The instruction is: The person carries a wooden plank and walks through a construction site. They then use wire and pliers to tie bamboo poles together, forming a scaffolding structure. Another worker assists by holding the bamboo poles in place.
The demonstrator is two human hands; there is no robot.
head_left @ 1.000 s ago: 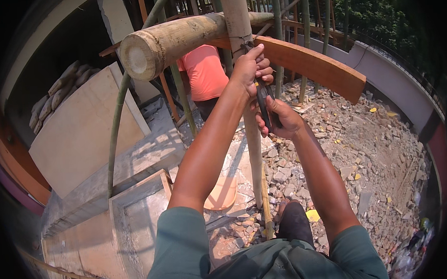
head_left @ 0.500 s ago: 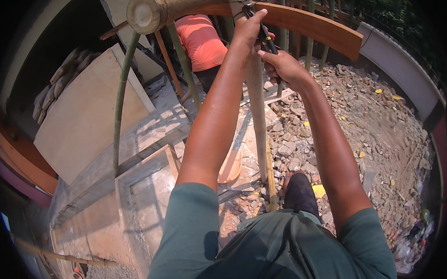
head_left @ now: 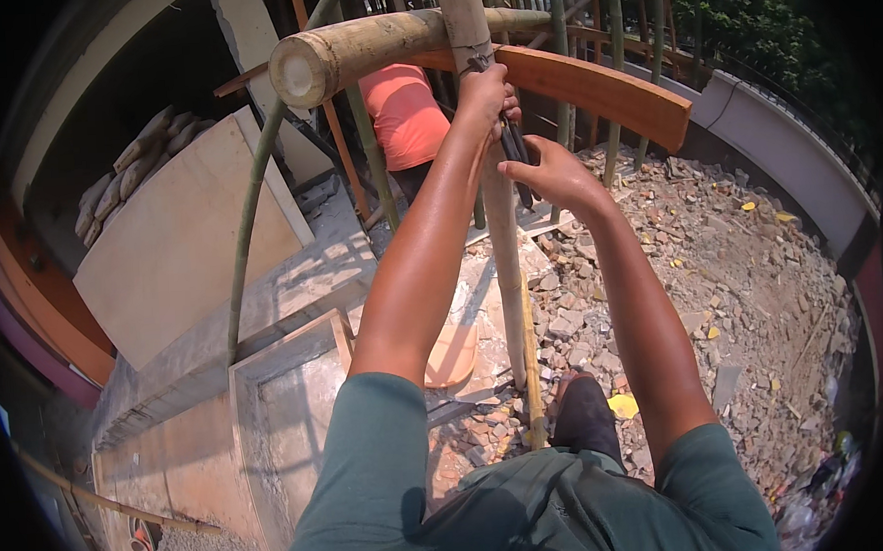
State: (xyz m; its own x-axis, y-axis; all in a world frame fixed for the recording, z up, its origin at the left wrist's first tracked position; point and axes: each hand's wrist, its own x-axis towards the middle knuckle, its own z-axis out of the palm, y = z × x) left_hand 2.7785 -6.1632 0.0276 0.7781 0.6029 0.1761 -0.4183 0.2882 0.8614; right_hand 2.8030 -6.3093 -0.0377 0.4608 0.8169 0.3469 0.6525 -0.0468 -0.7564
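Note:
My left hand (head_left: 485,101) is closed around the upper part of black-handled pincers (head_left: 513,144), pressed against an upright bamboo pole (head_left: 501,235). Their jaws reach a thin wire tie (head_left: 474,63) wound around the pole, where it meets a thick horizontal bamboo pole (head_left: 382,50) and an orange-brown wooden plank (head_left: 591,84). Beside the lower handles is my right hand (head_left: 558,175), its thumb and forefinger apart; its other fingers are partly hidden. The handle ends hang below its thumb.
A person in an orange shirt (head_left: 405,115) bends beyond the pole. Broken-brick rubble (head_left: 678,265) covers the ground at right, bounded by a low wall (head_left: 770,128). At left are a large board (head_left: 189,237), stacked sacks (head_left: 131,171) and a concrete ledge (head_left: 295,297). A slanting bamboo pole (head_left: 252,225) stands nearby.
The pincers and both hands sit lower in view, handles now nearly upright along the pole. My right hand has loosened from the handles, its thumb and forefinger spreading.

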